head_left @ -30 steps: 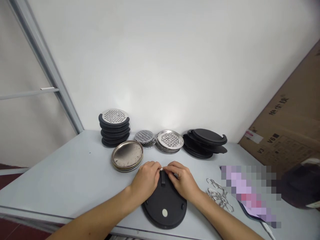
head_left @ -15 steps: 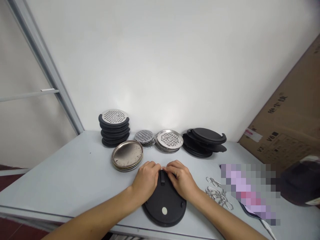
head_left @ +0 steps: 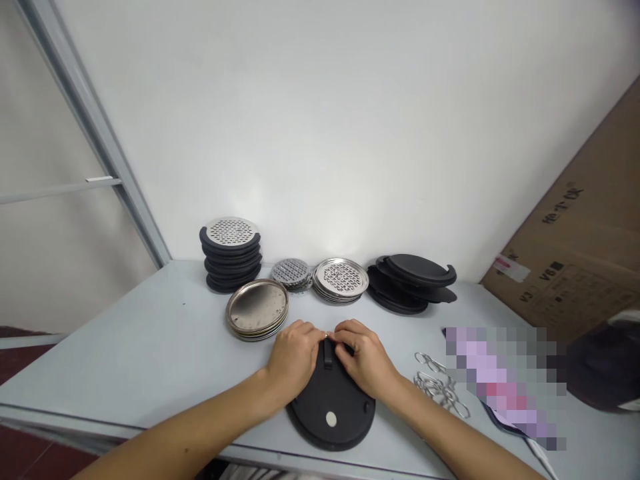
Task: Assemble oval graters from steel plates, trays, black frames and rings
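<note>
A black round base (head_left: 331,393) lies on the table in front of me, with a pale round spot near its close edge and a raised black strip (head_left: 327,353) toward its far edge. My left hand (head_left: 295,360) is closed on the far left part of its rim. On the far right part, my right hand (head_left: 364,360) is closed too, fingers bent over the edge. Both thumbs and index fingertips meet at the strip's far end, where a tiny shiny bit shows between them. What that bit is, I cannot make out.
Along the wall stand a stack of black rings with a slotted metal disc (head_left: 232,231), shallow metal dishes (head_left: 258,307), perforated discs (head_left: 291,272), grater discs (head_left: 342,277) and black round parts (head_left: 417,268). Bent wire pieces (head_left: 437,389), a blurred-out item (head_left: 500,387) and a cardboard box (head_left: 565,247) are at right.
The whole view has shifted very slightly. Both hands keep their hold at the far edge of the black round base, with hardly any movement.
</note>
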`<control>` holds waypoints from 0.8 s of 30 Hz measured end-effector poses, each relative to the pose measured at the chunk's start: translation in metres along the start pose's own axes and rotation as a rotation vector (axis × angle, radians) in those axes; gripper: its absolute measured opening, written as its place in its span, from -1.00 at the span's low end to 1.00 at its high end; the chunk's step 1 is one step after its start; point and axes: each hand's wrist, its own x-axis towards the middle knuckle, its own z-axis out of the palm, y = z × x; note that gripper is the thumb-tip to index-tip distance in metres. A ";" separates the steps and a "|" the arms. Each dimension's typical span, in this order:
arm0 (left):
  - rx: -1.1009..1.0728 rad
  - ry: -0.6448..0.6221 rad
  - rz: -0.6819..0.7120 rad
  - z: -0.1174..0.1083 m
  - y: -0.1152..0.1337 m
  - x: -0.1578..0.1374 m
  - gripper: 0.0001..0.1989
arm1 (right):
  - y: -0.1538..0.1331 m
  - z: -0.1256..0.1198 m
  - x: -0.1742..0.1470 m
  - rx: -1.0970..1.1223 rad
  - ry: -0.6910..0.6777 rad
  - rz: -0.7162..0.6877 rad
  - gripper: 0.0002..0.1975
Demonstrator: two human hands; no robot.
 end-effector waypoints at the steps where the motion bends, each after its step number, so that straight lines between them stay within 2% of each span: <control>1: 0.000 0.004 0.006 0.001 -0.001 0.000 -0.73 | 0.000 0.001 0.000 -0.003 0.006 -0.002 -0.74; 13: 0.003 -0.011 0.036 0.003 -0.002 0.001 -0.73 | -0.002 0.001 0.001 -0.024 0.005 -0.018 -0.76; 18: -0.041 -0.038 0.099 0.005 -0.003 0.004 -0.71 | -0.001 0.002 0.001 -0.049 0.018 0.021 -0.77; 24: -0.068 -0.023 0.090 0.008 -0.004 0.005 -0.70 | -0.001 0.002 -0.001 -0.063 0.032 0.048 -0.79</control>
